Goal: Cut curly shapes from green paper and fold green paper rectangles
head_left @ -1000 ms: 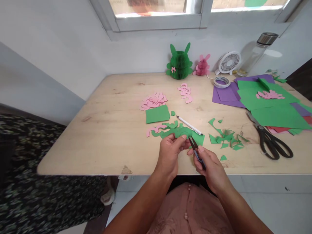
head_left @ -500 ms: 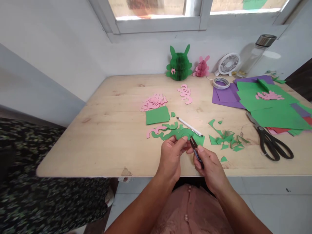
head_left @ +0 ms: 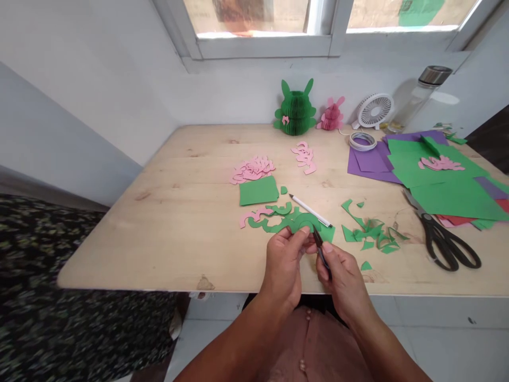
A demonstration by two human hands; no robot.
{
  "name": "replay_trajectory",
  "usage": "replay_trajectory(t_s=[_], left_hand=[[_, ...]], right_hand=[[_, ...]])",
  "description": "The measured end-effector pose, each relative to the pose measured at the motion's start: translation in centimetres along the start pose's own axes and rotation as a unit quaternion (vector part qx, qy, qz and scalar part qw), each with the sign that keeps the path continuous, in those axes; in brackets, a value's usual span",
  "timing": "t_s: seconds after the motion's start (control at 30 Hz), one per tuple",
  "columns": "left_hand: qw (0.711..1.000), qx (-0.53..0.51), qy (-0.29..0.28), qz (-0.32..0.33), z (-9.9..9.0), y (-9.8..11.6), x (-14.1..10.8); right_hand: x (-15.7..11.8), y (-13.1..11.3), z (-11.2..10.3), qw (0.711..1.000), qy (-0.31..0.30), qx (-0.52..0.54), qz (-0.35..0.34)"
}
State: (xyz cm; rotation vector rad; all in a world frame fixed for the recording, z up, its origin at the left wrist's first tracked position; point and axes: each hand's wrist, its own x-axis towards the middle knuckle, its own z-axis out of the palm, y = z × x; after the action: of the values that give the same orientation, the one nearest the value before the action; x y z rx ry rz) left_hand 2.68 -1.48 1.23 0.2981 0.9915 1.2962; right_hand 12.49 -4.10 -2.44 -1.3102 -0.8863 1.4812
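Observation:
My left hand [head_left: 284, 260] pinches a curved piece of green paper [head_left: 305, 220] between thumb and fingers, just above the table's front part. Small dark snips [head_left: 319, 245] are gripped in my right hand [head_left: 340, 268], their blades meeting the right edge of that green piece. Behind it lie cut green paper curves [head_left: 274, 225] and a pink curved strip [head_left: 254, 215]. A white pen [head_left: 310, 210] rests just beyond my hands. My fingers hide the lower part of the held paper.
Green scraps [head_left: 371, 231] lie right of my hands, with black-handled scissors [head_left: 441, 233] further right. A green card [head_left: 258, 191], pink cutouts [head_left: 254, 168], stacked coloured paper [head_left: 457, 191], tape [head_left: 362, 141], a fan [head_left: 374, 110], a bottle [head_left: 421, 98] and paper rabbits [head_left: 296, 112] stand around.
The snips' blades look closer together now than before, at the green paper's edge. The whole view has shifted slightly; both hands stay almost in place.

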Motion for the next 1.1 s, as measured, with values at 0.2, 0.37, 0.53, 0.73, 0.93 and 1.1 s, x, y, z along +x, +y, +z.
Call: replay_trajectory(t_s=[0.2,0.37,0.53,0.73,0.93,1.1], left_hand=[[1.000,-0.003,0.005,0.005,0.05,-0.13,-0.11],[1.000,-0.001,0.005,0.009,0.00,-0.25,-0.20],[1.000,0.005,0.007,0.003,0.04,-0.20,-0.19],[1.000,0.012,0.012,0.005,0.09,-0.20,-0.23],[1.000,0.014,0.005,0.007,0.11,-0.16,-0.31],[1.000,0.000,-0.001,0.004,0.17,-0.13,-0.33]], right_hand=[[-0.11,0.09,0.05,1.000,0.001,0.001,-0.005],[-0.20,0.30,0.09,1.000,0.002,0.009,-0.009],[-0.24,0.26,0.10,1.000,0.004,0.004,-0.007],[-0.16,0.39,0.09,1.000,0.011,-0.005,-0.007],[-0.24,0.40,0.11,1.000,0.012,-0.007,-0.011],[-0.32,0.45,0.16,1.000,0.015,0.000,-0.012]])
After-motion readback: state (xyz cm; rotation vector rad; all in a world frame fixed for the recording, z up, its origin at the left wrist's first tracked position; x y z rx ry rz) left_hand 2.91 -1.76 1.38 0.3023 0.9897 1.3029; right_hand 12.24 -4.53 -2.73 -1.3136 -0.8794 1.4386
